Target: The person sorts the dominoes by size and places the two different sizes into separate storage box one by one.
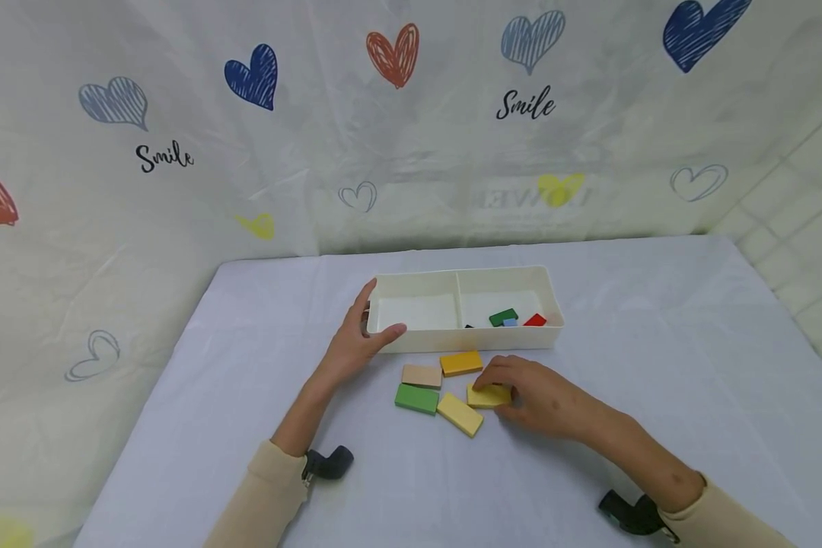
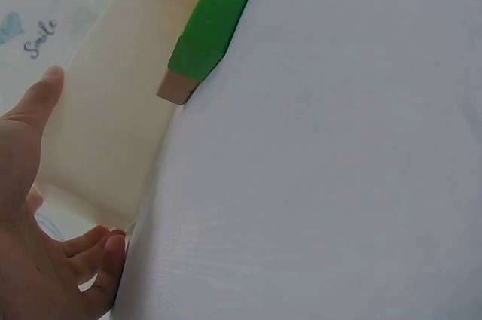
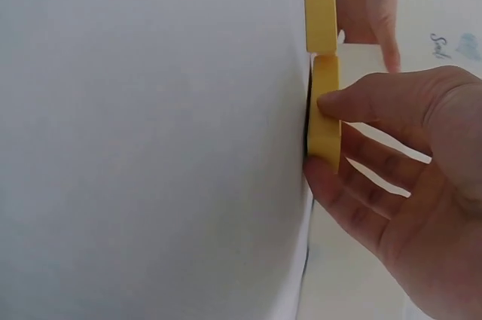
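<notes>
My right hand (image 1: 544, 396) pinches a yellow block (image 1: 488, 396); my spread left hand (image 1: 351, 344) touches the tray (image 1: 466, 340) beside it, pieces (image 1: 503, 318) inside partly hidden.

Plain beige sleeves (image 1: 256, 498) with a bent black wrist camera (image 1: 333, 463) at each cuff (image 1: 282, 463).

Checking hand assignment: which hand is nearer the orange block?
Right. The right hand is just right of the orange block, pinching a yellow block; the left hand is farther left, gripping the divided tray at its left.
</notes>
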`<state>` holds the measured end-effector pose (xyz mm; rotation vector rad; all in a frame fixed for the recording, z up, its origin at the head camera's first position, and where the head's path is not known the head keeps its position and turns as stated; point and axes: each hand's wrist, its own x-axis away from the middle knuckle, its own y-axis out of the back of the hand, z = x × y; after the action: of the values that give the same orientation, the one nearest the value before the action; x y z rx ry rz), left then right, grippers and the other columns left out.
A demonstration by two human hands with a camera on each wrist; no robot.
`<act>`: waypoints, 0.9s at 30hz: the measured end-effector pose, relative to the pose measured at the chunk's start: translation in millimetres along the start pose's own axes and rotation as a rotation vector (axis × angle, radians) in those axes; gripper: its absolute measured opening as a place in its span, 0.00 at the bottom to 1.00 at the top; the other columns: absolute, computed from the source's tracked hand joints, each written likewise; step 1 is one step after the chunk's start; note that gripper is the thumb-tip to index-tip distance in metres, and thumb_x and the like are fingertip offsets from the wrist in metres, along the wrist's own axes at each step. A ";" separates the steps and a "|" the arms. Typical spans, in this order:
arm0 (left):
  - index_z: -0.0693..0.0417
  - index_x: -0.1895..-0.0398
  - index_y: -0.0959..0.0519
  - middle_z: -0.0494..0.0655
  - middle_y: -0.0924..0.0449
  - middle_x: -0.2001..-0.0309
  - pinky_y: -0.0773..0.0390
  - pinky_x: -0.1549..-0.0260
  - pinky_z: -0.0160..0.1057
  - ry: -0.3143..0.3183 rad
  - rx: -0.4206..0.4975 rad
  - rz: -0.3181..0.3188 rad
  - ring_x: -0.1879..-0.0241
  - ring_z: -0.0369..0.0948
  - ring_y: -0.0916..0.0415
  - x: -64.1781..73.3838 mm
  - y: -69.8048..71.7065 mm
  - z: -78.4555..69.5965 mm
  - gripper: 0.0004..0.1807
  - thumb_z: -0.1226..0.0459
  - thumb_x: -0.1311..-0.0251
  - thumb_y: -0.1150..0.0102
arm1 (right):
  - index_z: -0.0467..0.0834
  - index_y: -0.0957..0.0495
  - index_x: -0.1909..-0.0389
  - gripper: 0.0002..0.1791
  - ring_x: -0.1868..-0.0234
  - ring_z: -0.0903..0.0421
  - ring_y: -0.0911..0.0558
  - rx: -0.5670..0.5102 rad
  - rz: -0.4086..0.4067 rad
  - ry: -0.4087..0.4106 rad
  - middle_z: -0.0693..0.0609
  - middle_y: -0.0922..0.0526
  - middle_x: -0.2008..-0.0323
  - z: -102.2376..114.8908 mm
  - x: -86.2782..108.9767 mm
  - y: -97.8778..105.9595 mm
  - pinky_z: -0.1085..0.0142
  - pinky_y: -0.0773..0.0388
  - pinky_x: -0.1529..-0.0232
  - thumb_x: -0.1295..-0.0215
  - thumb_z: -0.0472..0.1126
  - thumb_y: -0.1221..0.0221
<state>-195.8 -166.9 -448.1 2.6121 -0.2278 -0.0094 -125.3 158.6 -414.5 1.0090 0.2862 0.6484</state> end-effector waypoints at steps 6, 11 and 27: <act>0.15 0.18 0.58 0.49 0.38 0.25 0.25 0.38 0.56 0.008 0.005 -0.002 0.28 0.49 0.33 0.3 -0.2 -1.6 0.54 0.39 0.39 0.31 | 0.57 0.15 0.49 0.23 0.52 0.63 0.23 -0.002 -0.043 -0.002 0.64 0.18 0.52 0.9 0.9 0.1 0.64 0.19 0.49 0.42 0.31 0.29; 0.16 0.18 0.58 0.49 0.38 0.24 0.25 0.37 0.56 0.009 0.013 0.001 0.27 0.49 0.33 0.9 0.0 -1.8 0.55 0.40 0.39 0.31 | 0.57 0.15 0.48 0.23 0.52 0.63 0.22 -0.039 -0.097 0.021 0.63 0.18 0.50 1.7 2.2 -0.2 0.64 0.18 0.50 0.42 0.31 0.30; 0.18 0.17 0.58 0.49 0.39 0.24 0.25 0.38 0.56 0.002 0.019 -0.003 0.28 0.49 0.33 0.9 -1.0 -1.9 0.54 0.41 0.38 0.31 | 0.53 0.16 0.46 0.23 0.53 0.62 0.22 -0.172 -0.222 0.041 0.60 0.18 0.48 7.4 1.6 0.3 0.68 0.18 0.56 0.41 0.30 0.30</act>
<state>-194.6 -165.3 -446.9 2.6309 -0.2246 -0.0050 -120.4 154.5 -410.2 0.7868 0.3664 0.4828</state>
